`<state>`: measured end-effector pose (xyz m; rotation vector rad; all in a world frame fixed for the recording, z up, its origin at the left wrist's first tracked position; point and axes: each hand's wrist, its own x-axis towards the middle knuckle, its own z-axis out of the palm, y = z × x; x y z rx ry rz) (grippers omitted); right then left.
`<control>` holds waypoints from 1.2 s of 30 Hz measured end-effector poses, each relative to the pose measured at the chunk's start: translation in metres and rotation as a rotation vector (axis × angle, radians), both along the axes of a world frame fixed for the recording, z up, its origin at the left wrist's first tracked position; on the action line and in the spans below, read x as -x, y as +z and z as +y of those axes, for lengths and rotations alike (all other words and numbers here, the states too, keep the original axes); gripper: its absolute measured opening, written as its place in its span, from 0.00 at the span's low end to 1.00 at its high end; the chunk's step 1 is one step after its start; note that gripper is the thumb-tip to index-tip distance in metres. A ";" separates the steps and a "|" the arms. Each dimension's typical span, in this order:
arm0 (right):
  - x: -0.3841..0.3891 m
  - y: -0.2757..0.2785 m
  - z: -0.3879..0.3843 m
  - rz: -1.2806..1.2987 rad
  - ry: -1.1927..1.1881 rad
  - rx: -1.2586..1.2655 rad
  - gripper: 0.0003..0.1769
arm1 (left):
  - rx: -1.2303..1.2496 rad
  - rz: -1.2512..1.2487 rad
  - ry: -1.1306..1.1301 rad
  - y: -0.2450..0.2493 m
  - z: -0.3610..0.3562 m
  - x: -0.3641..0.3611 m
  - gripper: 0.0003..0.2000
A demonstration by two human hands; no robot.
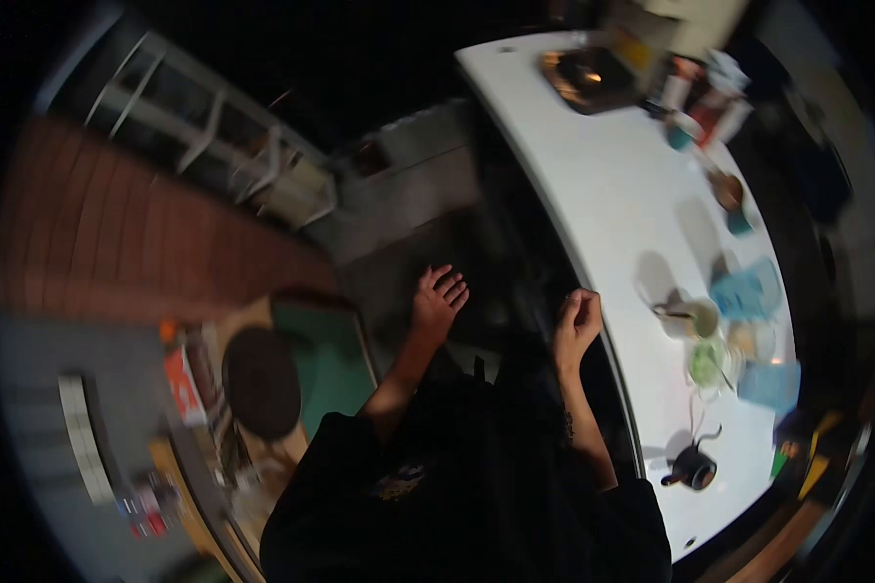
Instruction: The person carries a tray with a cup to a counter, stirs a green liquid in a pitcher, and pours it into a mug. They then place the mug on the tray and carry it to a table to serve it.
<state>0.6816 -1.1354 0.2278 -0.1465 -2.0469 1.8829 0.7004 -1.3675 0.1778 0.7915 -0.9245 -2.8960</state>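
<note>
My left hand (439, 299) hangs in the air over the dark floor, fingers spread, holding nothing. My right hand (577, 325) is curled closed by the near edge of the white table (603, 185); no object shows in it. On that table, beyond my right hand, stand a pale cup (692, 318) with a handle or spoon at its side, a clear bowl of something green (707, 363) and a blue translucent container (747, 291). A small dark teapot (693, 468) sits nearer my body. The picture is slightly blurred.
A portable stove (589, 78) with a glow on it stands at the table's far end, near cups and packets. Left of me are a dark round stool seat (262, 382), a green board (321, 360) and a metal-framed rack (204, 126). Another person's arm (783, 544) shows lower right.
</note>
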 end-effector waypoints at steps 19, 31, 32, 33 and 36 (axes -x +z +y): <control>-0.219 -0.155 -0.348 -1.041 1.473 0.090 0.23 | -0.413 -0.141 1.016 -0.077 -0.058 -0.419 0.15; -0.243 -0.141 -0.441 -0.991 1.224 0.001 0.14 | -0.253 -0.100 1.113 -0.044 -0.053 -0.479 0.20; -0.244 -0.131 -0.435 -0.986 1.203 -0.001 0.14 | -0.273 -0.099 1.104 -0.045 -0.053 -0.474 0.21; -0.243 -0.123 -0.426 -0.956 1.200 0.004 0.14 | -0.286 -0.097 1.083 -0.045 -0.054 -0.469 0.21; -0.228 -0.073 -0.390 -0.867 1.125 0.005 0.08 | -0.383 -0.076 1.026 -0.045 -0.067 -0.456 0.24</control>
